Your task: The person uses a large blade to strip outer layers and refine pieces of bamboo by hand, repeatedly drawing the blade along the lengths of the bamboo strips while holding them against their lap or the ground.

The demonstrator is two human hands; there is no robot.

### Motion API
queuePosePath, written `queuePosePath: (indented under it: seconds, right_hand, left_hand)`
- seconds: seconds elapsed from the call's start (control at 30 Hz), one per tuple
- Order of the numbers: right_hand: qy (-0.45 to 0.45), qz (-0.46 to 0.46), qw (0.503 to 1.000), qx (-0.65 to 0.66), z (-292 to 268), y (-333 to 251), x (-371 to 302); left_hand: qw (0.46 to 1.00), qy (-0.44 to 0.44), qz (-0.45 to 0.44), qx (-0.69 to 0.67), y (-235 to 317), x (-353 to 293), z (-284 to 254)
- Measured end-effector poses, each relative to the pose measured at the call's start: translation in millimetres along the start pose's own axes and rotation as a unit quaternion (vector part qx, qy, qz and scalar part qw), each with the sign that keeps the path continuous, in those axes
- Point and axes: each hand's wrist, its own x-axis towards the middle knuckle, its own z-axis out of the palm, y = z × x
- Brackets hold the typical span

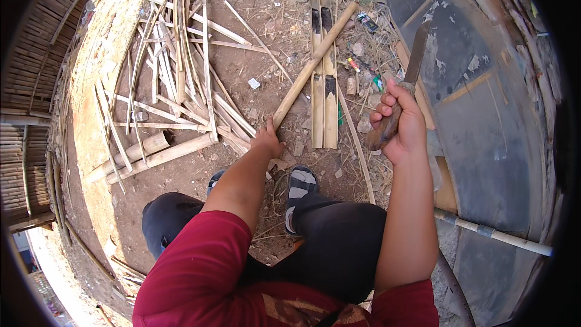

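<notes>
In my right hand (399, 122) is a machete (416, 54), its wooden handle wrapped by my fingers and its long blade pointing up and away. My left hand (267, 140) is closed at the near end of a bamboo pole (315, 60); the palm side of the grip is hidden. From there the pole slants away to the right, crossing over two split bamboo halves (317, 118). Those halves lie side by side, hollow sides up, with dark patches inside. The machete blade is apart from the pole, off to its right.
A tangled heap of bamboo strips (181, 79) covers the ground at left, with thick bamboo lengths (163, 160) at its near side. Dark sheet panels (478, 139) stand at right. Litter and dry straw (363, 24) lie beyond the split halves. My sandalled foot (302, 183) is close to the pole.
</notes>
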Motion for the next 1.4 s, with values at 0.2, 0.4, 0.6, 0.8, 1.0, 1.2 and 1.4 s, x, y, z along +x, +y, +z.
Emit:
queuePosePath:
  seconds: [0.2,0.4,0.6,0.8,1.0,1.2,1.4]
  right_hand:
    - [0.020,0.004,1.000,-0.013,-11.0,-3.0,3.6]
    - [0.013,0.009,0.999,-0.040,-17.0,-2.6,4.9]
    - [0.021,-0.017,0.997,-0.076,-16.4,-2.3,1.8]
    - [-0.026,-0.050,0.988,-0.143,5.9,-4.1,-14.1]
    - [-0.053,-0.084,0.978,-0.183,4.2,-1.5,-18.3]
    - [-0.052,-0.073,0.976,-0.197,6.5,-1.0,-30.4]
    - [-0.059,-0.117,0.956,-0.264,2.7,-8.6,-42.2]
  left_hand:
    - [0.994,-0.062,-0.033,0.082,19.8,6.8,-3.4]
    - [0.997,0.009,-0.054,0.061,32.6,15.5,11.2]
    - [0.995,0.085,0.042,0.018,38.5,-17.0,-35.4]
    - [0.960,0.180,0.210,0.033,24.6,-34.2,-160.8]
    - [0.920,0.094,0.268,-0.268,36.1,-118.1,-344.6]
    - [0.937,0.203,0.205,-0.196,42.6,-255.6,-473.8]
    - [0.948,0.227,0.216,-0.046,68.1,-340.4,-528.0]
